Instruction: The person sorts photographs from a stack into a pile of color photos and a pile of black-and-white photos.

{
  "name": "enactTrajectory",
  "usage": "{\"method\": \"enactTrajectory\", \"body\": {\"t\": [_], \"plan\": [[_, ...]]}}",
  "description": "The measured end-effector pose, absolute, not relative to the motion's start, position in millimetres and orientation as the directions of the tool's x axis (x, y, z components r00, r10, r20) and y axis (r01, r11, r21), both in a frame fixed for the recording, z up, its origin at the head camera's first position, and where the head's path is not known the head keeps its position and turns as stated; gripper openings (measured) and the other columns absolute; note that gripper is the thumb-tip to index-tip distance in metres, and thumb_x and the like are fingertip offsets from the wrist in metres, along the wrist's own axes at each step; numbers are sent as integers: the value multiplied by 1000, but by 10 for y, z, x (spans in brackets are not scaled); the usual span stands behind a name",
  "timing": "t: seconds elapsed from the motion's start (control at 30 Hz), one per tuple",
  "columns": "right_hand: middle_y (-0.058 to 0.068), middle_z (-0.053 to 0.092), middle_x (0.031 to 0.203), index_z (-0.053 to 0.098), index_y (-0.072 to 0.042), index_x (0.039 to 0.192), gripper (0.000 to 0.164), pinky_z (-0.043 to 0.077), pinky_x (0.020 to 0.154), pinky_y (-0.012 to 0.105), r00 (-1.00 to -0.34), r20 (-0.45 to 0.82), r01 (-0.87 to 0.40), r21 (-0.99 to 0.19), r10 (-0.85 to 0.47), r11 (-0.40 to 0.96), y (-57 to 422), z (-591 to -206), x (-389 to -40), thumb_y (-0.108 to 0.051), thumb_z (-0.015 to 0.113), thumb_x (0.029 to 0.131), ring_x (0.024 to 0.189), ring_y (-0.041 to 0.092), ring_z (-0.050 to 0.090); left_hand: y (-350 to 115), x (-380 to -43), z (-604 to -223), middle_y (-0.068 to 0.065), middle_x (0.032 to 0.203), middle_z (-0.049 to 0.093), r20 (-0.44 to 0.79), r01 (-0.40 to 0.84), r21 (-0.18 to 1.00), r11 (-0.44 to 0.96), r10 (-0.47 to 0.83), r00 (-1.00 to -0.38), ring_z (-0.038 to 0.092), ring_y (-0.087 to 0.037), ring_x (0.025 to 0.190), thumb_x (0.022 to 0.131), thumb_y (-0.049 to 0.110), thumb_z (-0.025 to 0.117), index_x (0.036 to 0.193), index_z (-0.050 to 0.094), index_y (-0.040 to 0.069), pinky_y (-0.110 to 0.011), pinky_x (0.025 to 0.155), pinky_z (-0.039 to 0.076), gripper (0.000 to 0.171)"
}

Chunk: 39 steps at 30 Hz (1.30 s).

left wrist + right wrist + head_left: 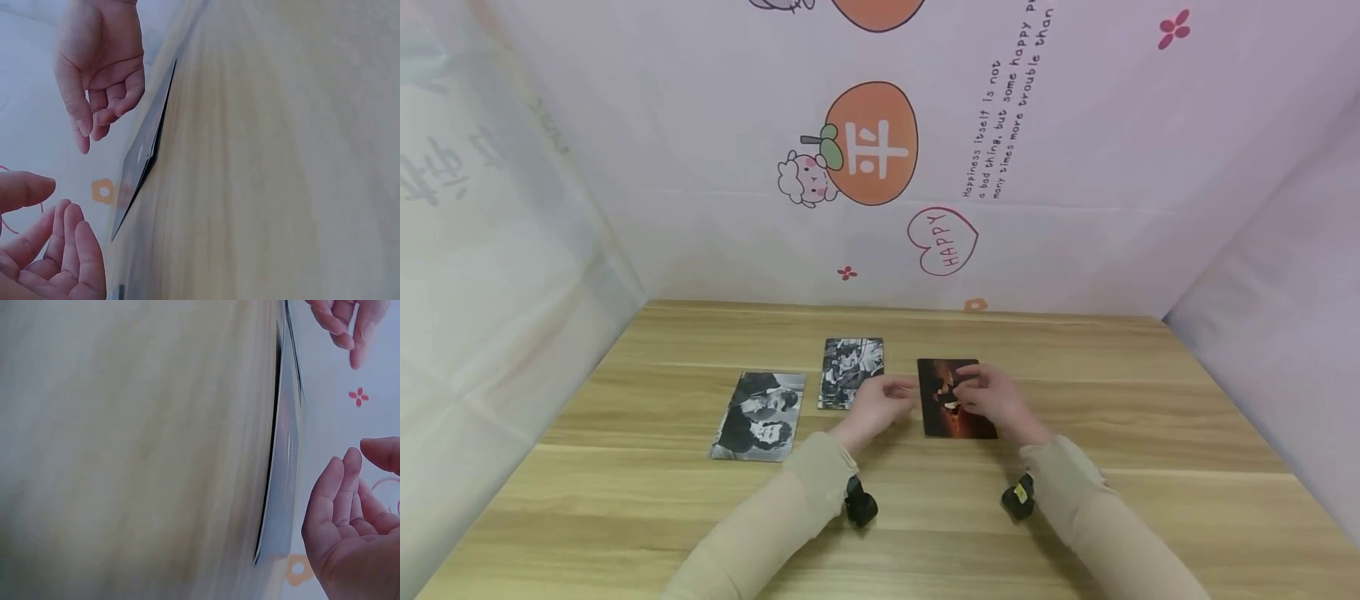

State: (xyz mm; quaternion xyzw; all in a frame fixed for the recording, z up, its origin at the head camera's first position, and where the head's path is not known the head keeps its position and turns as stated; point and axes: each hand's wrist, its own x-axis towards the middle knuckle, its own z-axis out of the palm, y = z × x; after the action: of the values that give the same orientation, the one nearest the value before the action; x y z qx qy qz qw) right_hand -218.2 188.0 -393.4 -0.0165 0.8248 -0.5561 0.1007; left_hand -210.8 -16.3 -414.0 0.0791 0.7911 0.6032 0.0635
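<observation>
A dark picture card point(943, 421) with an orange-red image lies flat on the table; the wrist views show it edge-on, slightly raised at places. My right hand point(998, 402) hovers over its right part, loosely curved, with nothing in its grasp. Just left of that card is my left hand point(877, 410), fingers relaxed and apart from it. Behind the left hand, a black-and-white photo card point(842, 367) lies partly covered from view. Both palms show bare in the wrist views: the left hand point(53, 256) and the right hand point(350, 531).
Farther left lies another black-and-white photo card point(760, 417) showing two people. All the cards rest on a wood-grain table point(1112, 392). A printed white cloth point(700, 167) hangs behind it and at both sides. Each wrist wears a small black camera point(861, 504).
</observation>
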Motion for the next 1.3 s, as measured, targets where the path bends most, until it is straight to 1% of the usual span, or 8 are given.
{"method": "enactTrajectory", "body": {"t": [0.23, 0.37, 0.53, 0.63, 0.87, 1.03, 1.17, 1.3], "plan": [[24, 63, 108, 46, 8, 131, 41, 56, 82, 33, -978, -137, 69, -924, -156, 377, 1727, -3915, -2203, -3, 54, 92, 94, 24, 65, -290, -2093, -4076, -18, 104, 67, -14, 49, 959, 281, 220, -975, 64, -20, 85, 86, 3, 64, 114, 63, -4, -29, 68, 56, 29], [19, 63, 106, 47, 6, 131, 41, 56, 78, 31, -974, -153, 86, -931, -165, 355, 1643, -3865, -2210, -6, 55, 92, 90, 21, 66, -382, -2108, -4025, -14, 103, 67, -27, 39, 953, 301, 213, -977, 64, -19, 87, 87, 7, 64, 115, 63, -1, -29, 71, 55, 29], [14, 59, 107, 46, 4, 133, 45, 55, 86, 35, -969, -175, 109, -936, -173, 336, 1545, -3776, -2217, -7, 56, 92, 98, 29, 63, -505, -2122, -3952, -12, 104, 67, -27, 42, 948, 315, 211, -977, 64, -19, 91, 89, 10, 63, 116, 63, 0, -31, 78, 54, 29], [16, 58, 109, 46, 3, 134, 45, 53, 91, 40, -968, -176, 105, -931, -180, 349, 1484, -3715, -2217, -8, 55, 92, 107, 36, 59, -574, -2126, -3911, -12, 104, 68, -24, 40, 945, 324, 192, -981, 63, -20, 94, 89, 11, 63, 115, 64, 1, -31, 80, 53, 28], [20, 55, 118, 44, 2, 136, 45, 48, 98, 43, -967, -191, 129, -938, -171, 321, 1337, -3663, -2258, -9, 53, 94, 115, 37, 55, -754, -2128, -3831, -10, 106, 67, -43, 11, 929, 370, 138, -990, 62, -22, 99, 89, 11, 63, 117, 63, 2, -34, 84, 52, 30], [22, 52, 121, 45, 1, 136, 44, 47, 98, 45, -970, -177, 116, -940, -166, 322, 1229, -3641, -2278, -10, 55, 94, 115, 39, 54, -892, -2156, -3842, -11, 110, 64, -63, -9, 921, 390, 126, -990, 60, -24, 103, 90, 13, 62, 121, 60, 2, -37, 89, 51, 32], [21, 53, 121, 47, -2, 134, 43, 47, 99, 47, -969, -171, 105, -939, -179, 328, 1163, -3622, -2290, -10, 57, 93, 113, 38, 55, -976, -2169, -3830, -10, 111, 64, -77, -25, 904, 427, 107, -991, 59, -24, 104, 91, 16, 61, 122, 59, 3, -38, 89, 50, 34], [22, 53, 120, 46, 1, 134, 43, 46, 99, 48, -964, -173, 110, -950, -199, 293, 1111, -3608, -2304, -7, 56, 93, 115, 40, 54, -1041, -2167, -3794, -12, 113, 63, -85, -37, 900, 435, 91, -992, 59, -26, 105, 91, 15, 61, 124, 59, 2, -39, 90, 51, 35]]}}
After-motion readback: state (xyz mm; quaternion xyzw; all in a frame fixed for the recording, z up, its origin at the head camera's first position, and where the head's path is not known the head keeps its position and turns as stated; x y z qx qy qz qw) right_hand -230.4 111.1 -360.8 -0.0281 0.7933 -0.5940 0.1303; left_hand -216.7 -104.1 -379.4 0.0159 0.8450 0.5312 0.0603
